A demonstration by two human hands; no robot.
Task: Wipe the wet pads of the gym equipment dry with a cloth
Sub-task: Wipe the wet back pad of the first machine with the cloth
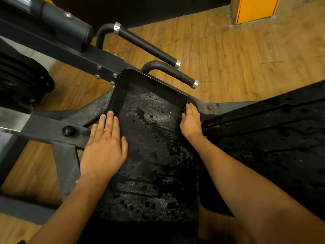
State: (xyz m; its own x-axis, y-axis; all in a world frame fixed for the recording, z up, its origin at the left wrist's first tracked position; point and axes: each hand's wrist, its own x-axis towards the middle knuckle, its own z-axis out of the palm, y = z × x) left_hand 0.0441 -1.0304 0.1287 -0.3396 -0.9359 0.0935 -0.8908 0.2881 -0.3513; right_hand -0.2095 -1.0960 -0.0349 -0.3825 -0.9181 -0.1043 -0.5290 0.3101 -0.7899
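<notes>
Gym: weight plates [21,81], padded machine [151,138].

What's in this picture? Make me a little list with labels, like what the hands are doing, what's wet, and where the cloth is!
Left hand: left hand lies flat on the left edge of the middle pad, fingers straight
Right hand: right hand rests on that pad's right edge, near the far corner
Wet: middle pad and side pad both show drops and shiny patches
Cloth: none in view
Nearby: two black handles, weight plates, wooden floor
</notes>
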